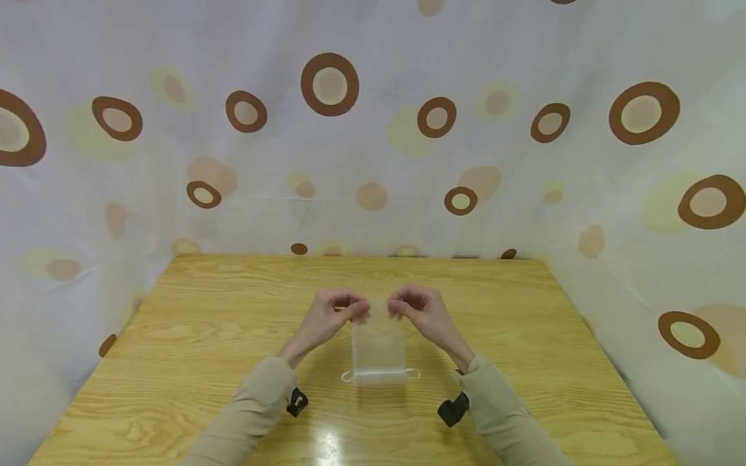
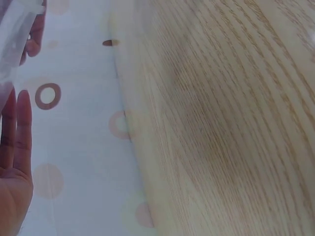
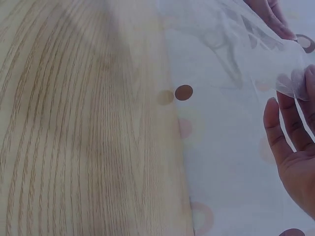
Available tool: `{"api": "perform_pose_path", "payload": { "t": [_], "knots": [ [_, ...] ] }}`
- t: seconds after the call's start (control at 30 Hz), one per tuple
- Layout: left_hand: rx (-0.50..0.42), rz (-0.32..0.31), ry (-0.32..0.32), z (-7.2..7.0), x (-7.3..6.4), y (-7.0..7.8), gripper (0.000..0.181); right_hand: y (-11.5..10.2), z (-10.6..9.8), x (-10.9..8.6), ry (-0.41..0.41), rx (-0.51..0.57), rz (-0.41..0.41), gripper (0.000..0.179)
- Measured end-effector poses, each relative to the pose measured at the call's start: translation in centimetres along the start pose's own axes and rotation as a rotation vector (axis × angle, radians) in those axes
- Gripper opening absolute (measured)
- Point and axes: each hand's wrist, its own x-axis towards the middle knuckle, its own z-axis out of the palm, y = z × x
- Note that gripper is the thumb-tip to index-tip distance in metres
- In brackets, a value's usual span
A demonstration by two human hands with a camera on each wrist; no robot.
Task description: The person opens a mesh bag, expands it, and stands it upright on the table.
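A sheer white drawstring pouch (image 1: 379, 353) hangs between my hands above the table, its corded end toward me. Small white cord loops stick out at both sides of that end. My left hand (image 1: 335, 314) pinches the pouch's far left corner between thumb and fingers. At the far right corner, my right hand (image 1: 421, 312) pinches it likewise. In the left wrist view only a strip of the pouch (image 2: 12, 44) shows beside the left hand (image 2: 15, 157). The right wrist view has the see-through fabric (image 3: 261, 59) stretched toward the right hand (image 3: 295, 142).
Under the hands lies a light wood-grain table (image 1: 221, 304). A white curtain (image 1: 373, 155) with brown and beige circles hangs behind it and along both sides. Dark wrist straps (image 1: 453, 409) show below the beige sleeves (image 1: 250, 401).
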Motion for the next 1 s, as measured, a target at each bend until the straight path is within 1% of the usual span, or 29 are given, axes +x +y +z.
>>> {"api": "perform_pose_path", "payload": {
  "t": [0.1, 0.23, 0.33, 0.47, 0.57, 0.7, 0.8, 0.9, 1.0],
  "knots": [
    [-0.003, -0.005, 0.000, -0.10, -0.09, -0.05, 0.014, 0.08, -0.05, 0.04, 0.018, 0.020, 0.001, 0.011],
    [-0.021, -0.019, -0.001, -0.19, -0.29, -0.02, 0.017, 0.16, -0.16, -0.05, 0.022, 0.052, -0.017, 0.011],
    [-0.026, -0.025, 0.016, -0.18, -0.41, 0.03, 0.016, 0.23, -0.21, -0.12, 0.008, 0.071, -0.021, 0.011],
    [-0.024, -0.008, 0.041, -0.25, -0.51, 0.11, 0.009, 0.24, -0.21, -0.17, -0.028, 0.097, 0.013, 0.019],
    [-0.013, 0.009, 0.040, -0.25, -0.47, 0.09, 0.007, 0.27, -0.25, -0.21, -0.034, 0.085, 0.033, 0.016],
    [-0.004, 0.019, 0.023, -0.15, -0.38, 0.03, 0.006, 0.22, -0.29, -0.19, -0.016, 0.048, 0.023, 0.010],
    [-0.005, 0.010, 0.021, -0.03, -0.31, 0.12, 0.007, 0.07, -0.31, -0.18, -0.006, 0.052, 0.015, 0.011],
    [-0.009, -0.006, 0.029, 0.08, -0.24, 0.18, 0.011, -0.03, -0.36, -0.21, -0.005, 0.088, 0.010, 0.013],
    [-0.017, -0.026, 0.042, 0.19, -0.19, 0.18, 0.016, -0.03, -0.49, -0.30, -0.010, 0.123, 0.012, 0.024]
  ]
}}
